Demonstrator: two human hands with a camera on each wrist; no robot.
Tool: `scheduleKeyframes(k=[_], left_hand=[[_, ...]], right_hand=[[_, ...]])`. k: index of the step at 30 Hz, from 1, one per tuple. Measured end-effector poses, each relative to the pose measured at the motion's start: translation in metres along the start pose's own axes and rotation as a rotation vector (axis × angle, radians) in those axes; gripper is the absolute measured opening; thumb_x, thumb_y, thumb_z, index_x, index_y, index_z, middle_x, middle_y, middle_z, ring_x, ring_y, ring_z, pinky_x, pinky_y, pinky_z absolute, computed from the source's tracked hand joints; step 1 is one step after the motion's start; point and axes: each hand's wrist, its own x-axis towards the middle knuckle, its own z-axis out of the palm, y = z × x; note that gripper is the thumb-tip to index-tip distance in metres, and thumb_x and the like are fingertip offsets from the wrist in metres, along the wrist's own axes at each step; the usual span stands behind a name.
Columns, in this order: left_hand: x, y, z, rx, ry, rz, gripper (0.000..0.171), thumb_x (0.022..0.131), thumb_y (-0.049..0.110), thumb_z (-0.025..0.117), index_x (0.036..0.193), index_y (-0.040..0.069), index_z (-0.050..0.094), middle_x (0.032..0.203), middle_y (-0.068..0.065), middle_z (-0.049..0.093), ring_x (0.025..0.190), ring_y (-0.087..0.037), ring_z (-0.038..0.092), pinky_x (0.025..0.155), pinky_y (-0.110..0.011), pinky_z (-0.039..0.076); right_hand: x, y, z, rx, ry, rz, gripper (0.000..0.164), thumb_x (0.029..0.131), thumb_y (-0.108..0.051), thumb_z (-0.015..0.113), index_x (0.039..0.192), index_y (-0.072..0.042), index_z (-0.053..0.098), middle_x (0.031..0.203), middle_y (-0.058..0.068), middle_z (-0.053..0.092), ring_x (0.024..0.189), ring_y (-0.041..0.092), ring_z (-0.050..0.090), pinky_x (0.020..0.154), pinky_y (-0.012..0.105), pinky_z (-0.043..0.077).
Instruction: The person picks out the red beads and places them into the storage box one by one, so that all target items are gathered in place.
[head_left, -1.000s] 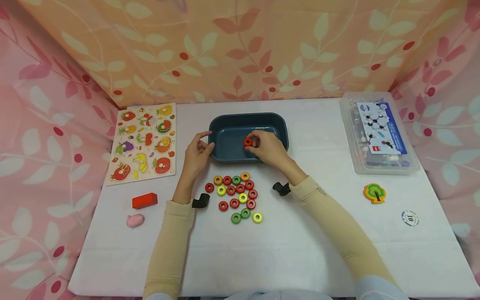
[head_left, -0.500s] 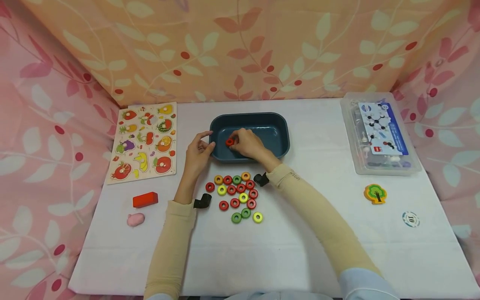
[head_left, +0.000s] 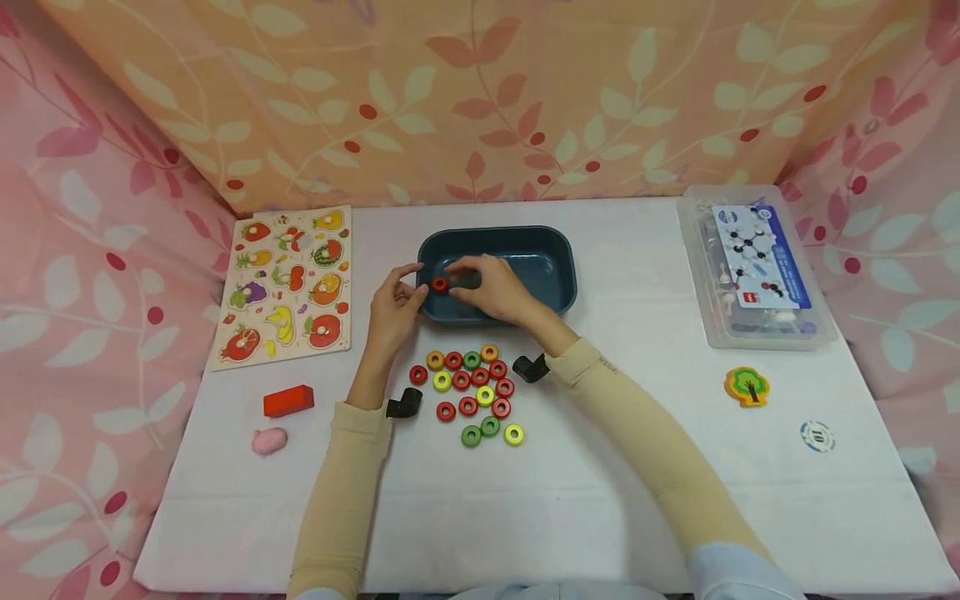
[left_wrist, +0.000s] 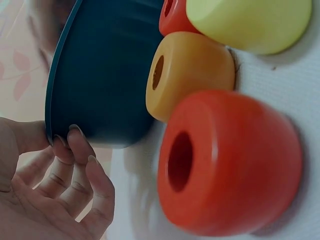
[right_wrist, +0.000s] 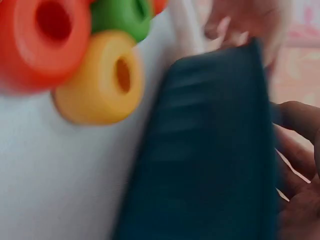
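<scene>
In the head view a dark blue tray (head_left: 540, 310) stands at the back middle of the table. My left hand (head_left: 395, 310) pinches its left rim; the left wrist view shows thumb and fingertips meeting at the edge of the tray (left_wrist: 100, 75). A red ring bead (head_left: 439, 284) lies inside the tray at its left end. Just right of that bead, my right hand (head_left: 495, 290) reaches into the tray, thumb and index finger spread apart with the bead beyond their tips. Several red, green, yellow and orange ring beads (head_left: 480, 377) lie loose in front of the tray.
At left are a fruit puzzle board (head_left: 288, 287), a red block (head_left: 288, 401) and a pink pig figure (head_left: 269, 441). On the right lie a clear plastic case (head_left: 757, 267), a tree-shaped piece (head_left: 747, 387) and a round chip (head_left: 817, 436). A patterned curtain (head_left: 480, 100) closes off the back.
My right hand has carried the red ring bead leftward inside the tray and let go of it at the left end, its fingers now spread. The left hand has stayed on the rim.
</scene>
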Motion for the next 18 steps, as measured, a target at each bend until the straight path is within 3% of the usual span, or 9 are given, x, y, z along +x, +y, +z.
scheduleKeyframes(k=[4, 7, 11, 14, 18], left_hand=[[0.001, -0.001, -0.001, 0.005, -0.004, 0.005, 0.037, 0.1, 0.023, 0.063, 0.137, 0.027, 0.059, 0.084, -0.009, 0.06, 0.071, -0.032, 0.061, 0.06, -0.022, 0.044], [0.003, -0.004, -0.003, 0.006, -0.028, 0.018, 0.038, 0.1, 0.023, 0.063, 0.137, 0.026, 0.058, 0.084, -0.012, 0.061, 0.07, -0.031, 0.061, 0.061, -0.021, 0.044], [0.006, -0.005, -0.009, -0.023, -0.098, 0.051, 0.043, 0.1, 0.021, 0.062, 0.142, 0.019, 0.054, 0.088, -0.026, 0.061, 0.072, -0.035, 0.061, 0.063, -0.023, 0.047], [0.006, -0.004, -0.013, -0.062, -0.162, 0.062, 0.048, 0.1, 0.017, 0.062, 0.146, 0.014, 0.05, 0.092, -0.034, 0.06, 0.077, -0.044, 0.061, 0.065, -0.031, 0.05], [0.002, 0.005, -0.019, -0.065, -0.228, 0.066, 0.051, 0.099, 0.013, 0.062, 0.148, 0.008, 0.046, 0.095, -0.036, 0.059, 0.082, -0.051, 0.059, 0.068, -0.041, 0.051]], right_hand=[[-0.017, -0.015, -0.003, 0.101, 0.025, -0.116, 0.026, 0.09, -0.015, 0.076, 0.115, -0.008, 0.071, 0.092, 0.001, 0.07, 0.087, 0.014, 0.063, 0.08, 0.039, 0.051], [-0.031, -0.025, 0.001, 0.139, -0.006, -0.174, 0.022, 0.088, -0.013, 0.078, 0.109, -0.006, 0.072, 0.085, -0.002, 0.069, 0.078, 0.011, 0.062, 0.072, 0.035, 0.051], [-0.046, -0.033, 0.015, 0.153, -0.1, -0.191, 0.02, 0.087, -0.013, 0.078, 0.107, -0.009, 0.073, 0.089, -0.002, 0.071, 0.082, 0.011, 0.064, 0.077, 0.037, 0.054], [-0.054, -0.033, 0.03, 0.121, -0.173, -0.188, 0.023, 0.088, -0.015, 0.078, 0.109, -0.011, 0.073, 0.1, 0.001, 0.073, 0.089, 0.016, 0.064, 0.081, 0.037, 0.054], [-0.058, -0.032, 0.048, 0.059, -0.225, -0.199, 0.028, 0.088, -0.018, 0.079, 0.113, -0.01, 0.073, 0.111, 0.003, 0.071, 0.101, 0.021, 0.061, 0.089, 0.036, 0.049]])
